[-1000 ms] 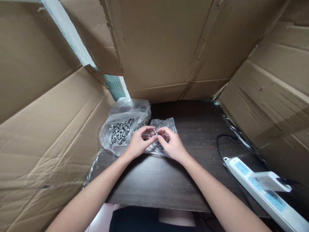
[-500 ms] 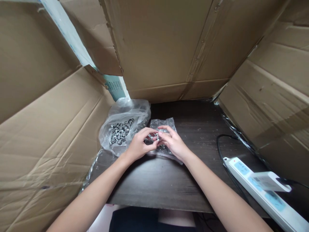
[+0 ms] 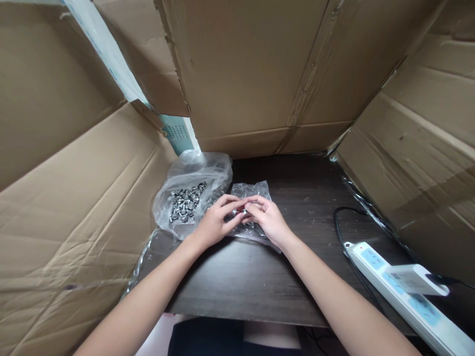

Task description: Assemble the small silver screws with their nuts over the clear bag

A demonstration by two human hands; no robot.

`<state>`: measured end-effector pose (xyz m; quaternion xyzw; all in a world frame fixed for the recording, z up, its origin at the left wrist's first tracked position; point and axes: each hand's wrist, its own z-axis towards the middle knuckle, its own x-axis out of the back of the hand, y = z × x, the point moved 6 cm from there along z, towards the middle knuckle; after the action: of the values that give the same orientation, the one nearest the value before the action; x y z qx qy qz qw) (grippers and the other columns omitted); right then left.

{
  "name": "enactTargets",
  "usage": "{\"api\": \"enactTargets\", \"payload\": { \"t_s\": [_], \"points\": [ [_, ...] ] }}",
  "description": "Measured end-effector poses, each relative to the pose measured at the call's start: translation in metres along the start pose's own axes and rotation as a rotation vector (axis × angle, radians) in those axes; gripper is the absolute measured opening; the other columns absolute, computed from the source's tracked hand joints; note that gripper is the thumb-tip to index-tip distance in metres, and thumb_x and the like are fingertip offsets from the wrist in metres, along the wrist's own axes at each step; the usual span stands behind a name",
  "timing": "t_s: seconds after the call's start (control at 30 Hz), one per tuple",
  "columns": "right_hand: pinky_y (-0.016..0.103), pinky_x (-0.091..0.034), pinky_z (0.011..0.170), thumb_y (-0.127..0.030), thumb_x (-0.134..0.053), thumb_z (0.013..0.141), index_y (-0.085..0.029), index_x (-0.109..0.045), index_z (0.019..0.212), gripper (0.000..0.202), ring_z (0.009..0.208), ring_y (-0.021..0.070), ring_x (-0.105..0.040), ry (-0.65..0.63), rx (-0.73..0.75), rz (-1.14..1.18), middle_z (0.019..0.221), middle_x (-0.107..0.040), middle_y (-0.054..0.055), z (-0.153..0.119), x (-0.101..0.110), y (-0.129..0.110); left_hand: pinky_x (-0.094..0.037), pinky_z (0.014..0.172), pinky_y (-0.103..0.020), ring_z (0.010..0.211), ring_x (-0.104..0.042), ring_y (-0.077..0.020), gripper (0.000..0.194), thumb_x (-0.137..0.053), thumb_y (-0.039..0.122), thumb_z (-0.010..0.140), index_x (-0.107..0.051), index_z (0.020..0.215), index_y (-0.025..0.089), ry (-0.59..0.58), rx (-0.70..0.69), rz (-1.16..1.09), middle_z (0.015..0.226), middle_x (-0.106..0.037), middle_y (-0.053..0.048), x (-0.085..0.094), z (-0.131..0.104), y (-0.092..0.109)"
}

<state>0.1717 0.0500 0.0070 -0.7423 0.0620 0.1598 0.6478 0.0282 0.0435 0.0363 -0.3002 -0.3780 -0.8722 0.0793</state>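
Fingertips of my left hand (image 3: 217, 220) and my right hand (image 3: 267, 219) meet around a small shiny metal screw (image 3: 244, 211), which the fingers partly cover. Both hands are closed on it, just above a small clear plastic bag (image 3: 256, 188) with metal pieces inside. Left of my left hand, a larger clear plastic bag (image 3: 162, 207) lies open, and many metal screws (image 3: 184, 202) show in it.
Cardboard walls (image 3: 252, 74) stand behind and on both sides of the dark table (image 3: 237, 282). A white power strip (image 3: 404, 296) with a plugged-in white adapter (image 3: 415, 278) and a black cable (image 3: 336, 225) lies at the right.
The fingers of both hands have drawn closer together around the screw, which is now more hidden. The bags have hardly moved.
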Motion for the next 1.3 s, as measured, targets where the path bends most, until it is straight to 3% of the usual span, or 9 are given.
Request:
{"api": "enactTargets", "payload": {
  "t_s": [0.23, 0.6, 0.83, 1.03, 1.3],
  "points": [
    [0.030, -0.062, 0.067, -0.048, -0.086, 0.066, -0.019, -0.063, 0.088, 0.043, 0.069, 0.0155, -0.071, 0.038, -0.005, 0.008, 0.076, -0.074, 0.001, 0.000, 0.002, 0.001, -0.056, 0.081, -0.027, 0.095, -0.063, -0.0157, 0.035, -0.059, 0.026, 0.097, -0.061, 0.133, 0.024, -0.010, 0.057, 0.021, 0.111, -0.061, -0.007, 0.000, -0.001, -0.003],
    [0.033, -0.059, 0.070, -0.050, -0.088, 0.063, -0.021, -0.059, 0.086, 0.047, 0.069, 0.0176, -0.070, 0.055, -0.011, 0.008, 0.073, -0.072, -0.001, -0.001, 0.002, 0.002, -0.055, 0.081, -0.027, 0.092, -0.068, -0.0159, 0.016, -0.063, 0.026, 0.095, -0.070, 0.108, 0.019, 0.050, -0.008, 0.150, 0.103, -0.070, -0.006, 0.005, -0.001, 0.005],
    [0.025, -0.045, 0.058, -0.045, -0.084, 0.068, -0.021, -0.058, 0.080, 0.037, 0.068, 0.0150, -0.063, 0.036, 0.003, -0.068, 0.068, -0.067, -0.001, 0.000, 0.005, -0.003, -0.055, 0.073, -0.024, 0.083, -0.066, -0.0131, 0.016, -0.060, 0.028, 0.097, -0.070, 0.106, 0.019, 0.018, 0.009, 0.099, 0.103, -0.066, -0.006, 0.004, -0.002, 0.006],
    [0.025, -0.039, 0.054, -0.038, -0.084, 0.066, -0.020, -0.061, 0.075, 0.031, 0.062, 0.0114, -0.053, 0.003, 0.008, -0.024, 0.072, -0.063, -0.002, 0.001, 0.003, -0.006, -0.054, 0.071, -0.023, 0.081, -0.065, -0.0127, 0.014, -0.059, 0.025, 0.096, -0.068, 0.105, 0.018, -0.056, 0.032, 0.026, 0.106, -0.067, -0.007, 0.002, 0.000, 0.004],
    [0.027, -0.046, 0.065, -0.025, -0.084, 0.059, -0.018, -0.065, 0.070, 0.023, 0.069, 0.0127, -0.058, 0.013, -0.009, 0.070, 0.083, -0.072, 0.003, 0.001, 0.007, -0.010, -0.056, 0.070, -0.023, 0.079, -0.069, -0.0144, 0.019, -0.060, 0.032, 0.096, -0.066, 0.104, 0.017, -0.065, 0.253, -0.215, 0.095, -0.073, -0.005, -0.004, 0.001, -0.001]
  ]
}}
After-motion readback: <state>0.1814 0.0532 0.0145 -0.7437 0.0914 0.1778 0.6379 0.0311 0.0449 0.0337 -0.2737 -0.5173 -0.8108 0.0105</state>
